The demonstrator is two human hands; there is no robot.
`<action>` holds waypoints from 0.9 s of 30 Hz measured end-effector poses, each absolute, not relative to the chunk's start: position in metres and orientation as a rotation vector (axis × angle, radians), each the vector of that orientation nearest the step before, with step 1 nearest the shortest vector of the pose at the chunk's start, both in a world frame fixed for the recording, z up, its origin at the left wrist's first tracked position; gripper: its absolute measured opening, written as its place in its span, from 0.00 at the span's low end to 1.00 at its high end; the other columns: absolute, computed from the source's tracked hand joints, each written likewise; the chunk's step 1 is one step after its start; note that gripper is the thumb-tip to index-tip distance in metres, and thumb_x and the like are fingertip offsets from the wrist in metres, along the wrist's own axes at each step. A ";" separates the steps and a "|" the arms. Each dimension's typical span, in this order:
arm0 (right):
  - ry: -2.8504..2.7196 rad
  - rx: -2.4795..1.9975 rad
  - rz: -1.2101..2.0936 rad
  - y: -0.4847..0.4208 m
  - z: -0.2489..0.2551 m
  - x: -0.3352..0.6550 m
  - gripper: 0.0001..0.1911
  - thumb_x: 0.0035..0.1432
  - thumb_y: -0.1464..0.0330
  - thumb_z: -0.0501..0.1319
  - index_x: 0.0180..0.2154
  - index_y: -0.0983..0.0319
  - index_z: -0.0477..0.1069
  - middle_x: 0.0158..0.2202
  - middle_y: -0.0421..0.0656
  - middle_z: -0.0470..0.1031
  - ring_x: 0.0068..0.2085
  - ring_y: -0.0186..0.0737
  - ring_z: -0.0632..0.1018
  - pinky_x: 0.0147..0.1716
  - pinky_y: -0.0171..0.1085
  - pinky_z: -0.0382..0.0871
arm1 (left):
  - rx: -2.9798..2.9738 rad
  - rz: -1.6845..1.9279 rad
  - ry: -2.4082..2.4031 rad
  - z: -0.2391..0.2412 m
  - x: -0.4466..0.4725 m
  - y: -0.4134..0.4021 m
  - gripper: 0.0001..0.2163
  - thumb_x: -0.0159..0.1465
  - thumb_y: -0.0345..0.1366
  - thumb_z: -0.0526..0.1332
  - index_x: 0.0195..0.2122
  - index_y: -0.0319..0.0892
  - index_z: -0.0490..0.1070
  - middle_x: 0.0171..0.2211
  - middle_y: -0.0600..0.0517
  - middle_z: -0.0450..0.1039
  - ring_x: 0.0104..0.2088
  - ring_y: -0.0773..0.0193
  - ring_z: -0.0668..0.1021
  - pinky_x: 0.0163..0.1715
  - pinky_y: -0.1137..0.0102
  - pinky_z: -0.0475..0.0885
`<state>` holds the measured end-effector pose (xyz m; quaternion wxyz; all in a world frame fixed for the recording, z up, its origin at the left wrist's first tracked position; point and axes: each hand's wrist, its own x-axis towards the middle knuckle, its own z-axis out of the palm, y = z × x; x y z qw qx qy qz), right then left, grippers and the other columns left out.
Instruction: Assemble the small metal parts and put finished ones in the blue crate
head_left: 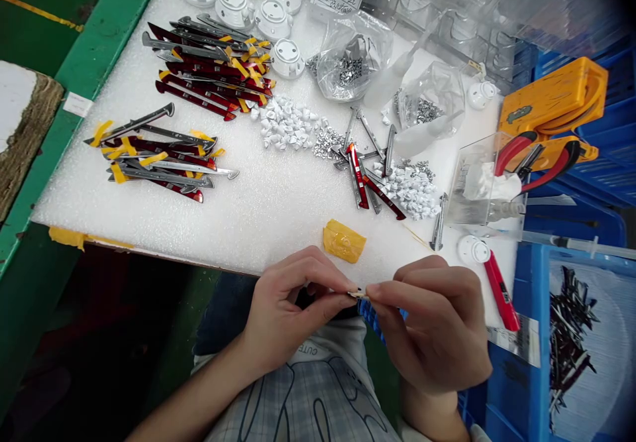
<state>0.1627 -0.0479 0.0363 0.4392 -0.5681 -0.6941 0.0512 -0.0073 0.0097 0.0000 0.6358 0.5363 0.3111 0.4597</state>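
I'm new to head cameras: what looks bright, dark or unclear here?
Head view: the white tabletop is brightly lit, the space below its edge very dark; highlights glint on the clear bags; the upper right corner goes black; the small piece between left hand and right hand is too tiny to identify.

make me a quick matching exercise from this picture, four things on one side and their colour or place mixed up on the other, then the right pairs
Things
1. tiny part
2. patch on the white sheet
3. tool handles
4. red pen-shaped item

Descriptions
A. red and black
B. beside a white round piece
C. yellow
D. between left hand and right hand

Pairs: 1-D, 2-C, 3-A, 4-B
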 end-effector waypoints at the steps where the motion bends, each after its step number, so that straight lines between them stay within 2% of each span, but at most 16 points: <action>1: -1.727 -1.413 0.129 -0.048 0.036 0.163 0.11 0.71 0.82 0.65 0.43 0.62 0.81 0.38 0.38 0.69 0.34 0.33 0.74 0.28 0.38 0.70 | 1.228 1.053 0.712 0.000 -0.007 0.010 0.08 0.74 0.40 0.78 0.37 0.47 0.88 0.29 0.51 0.85 0.29 0.65 0.82 0.29 0.73 0.77; 15: -1.691 -1.430 0.133 -0.053 0.035 0.164 0.14 0.68 0.83 0.66 0.46 0.58 0.81 0.37 0.39 0.70 0.31 0.35 0.75 0.25 0.40 0.70 | 1.218 1.036 0.721 -0.002 -0.009 0.008 0.10 0.75 0.44 0.77 0.38 0.47 0.90 0.30 0.49 0.85 0.30 0.62 0.83 0.29 0.70 0.77; 20: -1.712 -1.425 0.138 -0.051 0.035 0.163 0.13 0.70 0.82 0.66 0.45 0.60 0.81 0.38 0.39 0.70 0.32 0.35 0.74 0.26 0.39 0.71 | 1.212 1.045 0.704 -0.001 -0.009 0.010 0.08 0.74 0.41 0.78 0.38 0.47 0.89 0.30 0.50 0.85 0.30 0.62 0.83 0.29 0.70 0.77; 27: -1.682 -1.448 0.102 -0.053 0.035 0.168 0.11 0.71 0.80 0.67 0.45 0.58 0.82 0.37 0.40 0.71 0.31 0.37 0.75 0.26 0.40 0.71 | 1.234 1.054 0.721 -0.002 -0.009 0.009 0.11 0.75 0.45 0.77 0.37 0.46 0.89 0.29 0.50 0.85 0.29 0.63 0.83 0.28 0.71 0.77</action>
